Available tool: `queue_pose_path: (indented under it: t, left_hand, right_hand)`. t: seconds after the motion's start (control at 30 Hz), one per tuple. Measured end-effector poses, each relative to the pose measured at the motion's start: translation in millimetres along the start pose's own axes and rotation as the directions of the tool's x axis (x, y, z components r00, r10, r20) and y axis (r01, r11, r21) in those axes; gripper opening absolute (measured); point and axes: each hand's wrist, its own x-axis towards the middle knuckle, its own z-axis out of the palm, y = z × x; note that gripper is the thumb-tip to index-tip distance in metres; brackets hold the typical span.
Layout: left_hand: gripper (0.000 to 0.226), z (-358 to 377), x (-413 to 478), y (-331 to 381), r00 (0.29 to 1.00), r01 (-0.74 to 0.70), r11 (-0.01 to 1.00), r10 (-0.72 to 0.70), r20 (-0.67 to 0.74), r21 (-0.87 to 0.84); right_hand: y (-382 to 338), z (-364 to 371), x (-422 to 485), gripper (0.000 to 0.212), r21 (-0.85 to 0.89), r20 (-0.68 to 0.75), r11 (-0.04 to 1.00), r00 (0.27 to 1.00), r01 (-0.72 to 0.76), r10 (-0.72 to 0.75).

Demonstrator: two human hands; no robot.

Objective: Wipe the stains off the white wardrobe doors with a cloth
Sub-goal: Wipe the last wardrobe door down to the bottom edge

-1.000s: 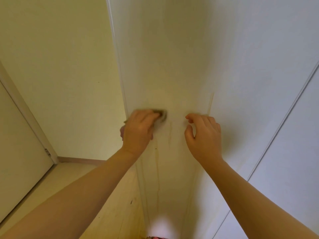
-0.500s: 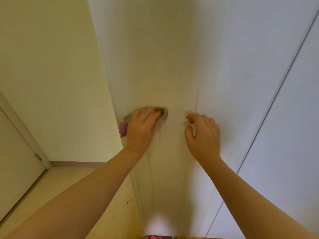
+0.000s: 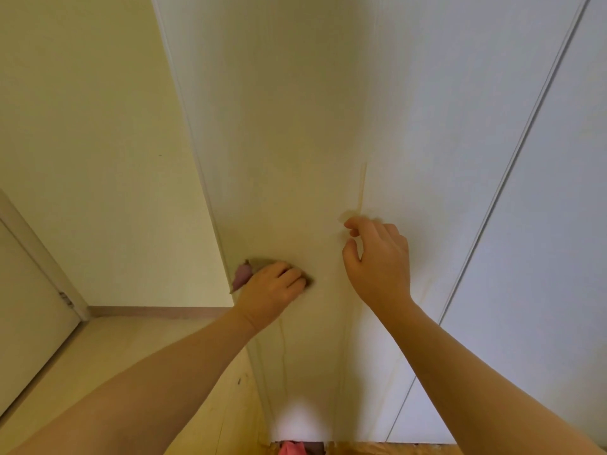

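Observation:
The white wardrobe door (image 3: 295, 133) fills the middle of the view. Thin yellowish drip stains run down it, one (image 3: 362, 188) above my right hand and another (image 3: 283, 353) below my left hand. My left hand (image 3: 272, 292) presses a pinkish-brown cloth (image 3: 244, 274) against the door near its left edge; most of the cloth is hidden under the hand. My right hand (image 3: 377, 264) rests on the door to the right with fingers curled, fingertips touching the surface, holding nothing.
A second white wardrobe door (image 3: 542, 224) stands to the right past a vertical seam. A cream wall (image 3: 92, 142) lies on the left, with a doorframe (image 3: 42, 254) and a light floor (image 3: 108, 349) below. Something pink (image 3: 290, 449) shows at the bottom edge.
My left hand has slid the cloth down and to the left along the door. My right hand has stayed in about the same spot.

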Motion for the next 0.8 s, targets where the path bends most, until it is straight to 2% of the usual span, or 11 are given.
queue_pose_path:
  t: [0.07,0.17,0.23,0.33,0.4,0.47,0.53,0.6,0.63,0.7,0.8]
  left_hand:
    - [0.021,-5,7,-7,1.000,0.001,1.000,0.000,0.013,-0.016]
    - [0.017,-23,45,-23,0.962,0.168,0.985,-0.172,-0.212,-0.038]
    - [0.016,-21,47,-20,0.941,0.183,0.982,-0.187,-0.281,-0.042]
    - [0.015,-2,12,1,0.994,0.031,0.999,-0.032,-0.105,-0.011]
    - [0.018,-6,12,1,0.996,0.057,0.998,-0.059,-0.061,-0.035]
    - [0.022,-24,47,-9,0.968,0.163,0.984,-0.173,-0.182,-0.070]
    - [0.021,-47,92,-28,0.868,0.304,0.946,-0.323,-0.377,-0.111]
    - [0.021,-51,112,-34,0.814,0.328,0.940,-0.331,-0.477,-0.091]
    - [0.028,-43,106,-29,0.843,0.276,0.960,-0.268,-0.467,-0.052]
    - [0.037,-23,78,-7,0.944,0.109,0.994,-0.107,-0.312,-0.011]
    - [0.029,-26,72,-4,0.978,0.093,0.996,-0.093,-0.189,-0.008]
  right_hand:
    - [0,-1,-1,0.027,0.001,-0.003,1.000,1.000,0.002,-0.002]
    - [3,-3,2,0.027,0.010,-0.010,1.000,1.000,-0.025,0.025]
    - [4,-2,2,0.028,0.014,-0.005,0.999,0.999,-0.039,0.039]
    - [6,-2,-1,0.027,-0.010,0.002,1.000,1.000,-0.019,0.019]
    - [9,-5,-1,0.027,-0.017,0.010,1.000,1.000,-0.021,0.021]
    - [14,-10,3,0.028,-0.011,0.007,0.999,0.999,-0.039,0.039]
    - [18,-15,9,0.030,0.014,-0.006,0.997,0.997,-0.077,0.077]
    - [20,-18,15,0.032,0.038,-0.021,0.993,0.994,-0.109,0.110]
    - [21,-20,16,0.033,0.042,-0.022,0.992,0.993,-0.116,0.117]
    - [24,-24,16,0.035,0.035,-0.015,0.993,0.993,-0.116,0.116]
    - [31,-32,17,0.031,0.019,-0.007,0.993,0.993,-0.118,0.118]
